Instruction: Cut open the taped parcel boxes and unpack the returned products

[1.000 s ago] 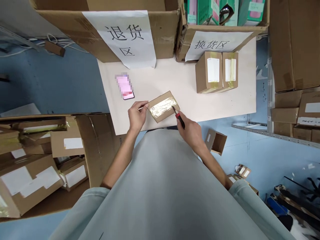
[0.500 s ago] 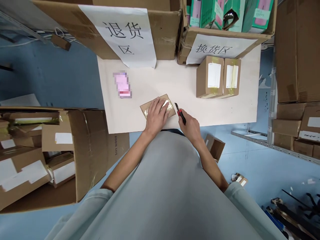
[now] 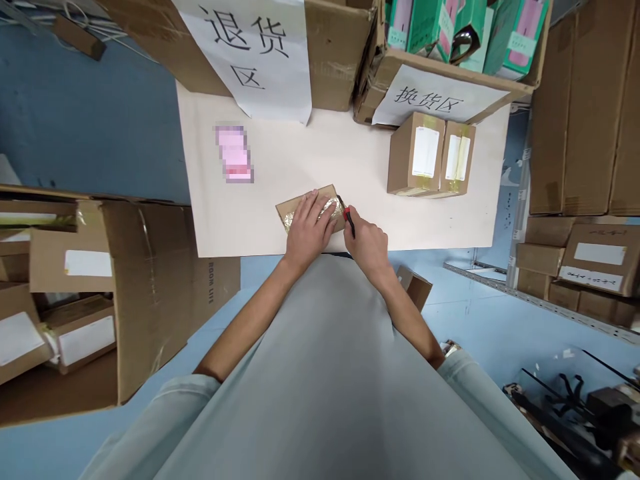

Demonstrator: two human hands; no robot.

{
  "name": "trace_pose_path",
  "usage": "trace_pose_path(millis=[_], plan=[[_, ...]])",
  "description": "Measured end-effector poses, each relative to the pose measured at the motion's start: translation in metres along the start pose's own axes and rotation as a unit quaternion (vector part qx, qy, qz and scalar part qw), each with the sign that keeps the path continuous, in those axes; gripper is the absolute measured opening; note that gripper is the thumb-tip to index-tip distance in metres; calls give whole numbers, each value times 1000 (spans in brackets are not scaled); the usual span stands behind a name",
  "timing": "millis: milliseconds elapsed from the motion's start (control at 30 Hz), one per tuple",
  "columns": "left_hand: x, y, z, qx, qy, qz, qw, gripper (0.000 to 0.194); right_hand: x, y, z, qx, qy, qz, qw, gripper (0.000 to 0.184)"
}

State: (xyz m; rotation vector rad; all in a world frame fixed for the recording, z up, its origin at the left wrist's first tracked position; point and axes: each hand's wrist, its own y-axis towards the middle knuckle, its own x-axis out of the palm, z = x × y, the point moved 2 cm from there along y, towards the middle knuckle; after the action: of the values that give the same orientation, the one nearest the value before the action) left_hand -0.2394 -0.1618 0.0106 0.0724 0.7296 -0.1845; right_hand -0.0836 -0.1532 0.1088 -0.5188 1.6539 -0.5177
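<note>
A small cardboard box (image 3: 289, 208) with shiny clear tape lies near the front edge of the white table (image 3: 270, 157). My left hand (image 3: 310, 225) rests flat on top of it, fingers stretched out. In my right hand (image 3: 367, 241) is a red and black utility knife (image 3: 349, 217), its handle gripped in my closed fingers. The blade reaches the box's right end; whether it cuts into the tape is too small to tell. Left of the box on the table lies a pink item (image 3: 235, 153), blurred by pixelation.
Two taped cartons (image 3: 417, 157) with white labels stand at the table's right. Behind are a large box (image 3: 330, 63) with a paper sign and another box (image 3: 383, 73) holding green packages. A big carton (image 3: 150, 287) of parcels stands at left; stacked boxes (image 3: 590, 260) fill the right.
My right hand has moved left, bringing the knife blade from beside the box to its right end. My left hand stays on the box. The whole view has shifted slightly.
</note>
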Motion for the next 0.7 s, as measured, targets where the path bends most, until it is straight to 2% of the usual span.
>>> trace_pose_path(millis=[233,433,533,700], plan=[[2,-4,2,-8,-15,4,1000,44,4,-8,-18,33,-51,-12,998,66],[4,-3,-1,-11,-29,1,1000,43,-11,-5,-28,37,-77,-27,996,64],[7,-7,-1,-12,-20,3,1000,42,-11,-13,-25,40,-92,-46,994,57],[16,-13,-3,12,7,26,1000,43,1,-24,-11,51,-89,-88,991,49]])
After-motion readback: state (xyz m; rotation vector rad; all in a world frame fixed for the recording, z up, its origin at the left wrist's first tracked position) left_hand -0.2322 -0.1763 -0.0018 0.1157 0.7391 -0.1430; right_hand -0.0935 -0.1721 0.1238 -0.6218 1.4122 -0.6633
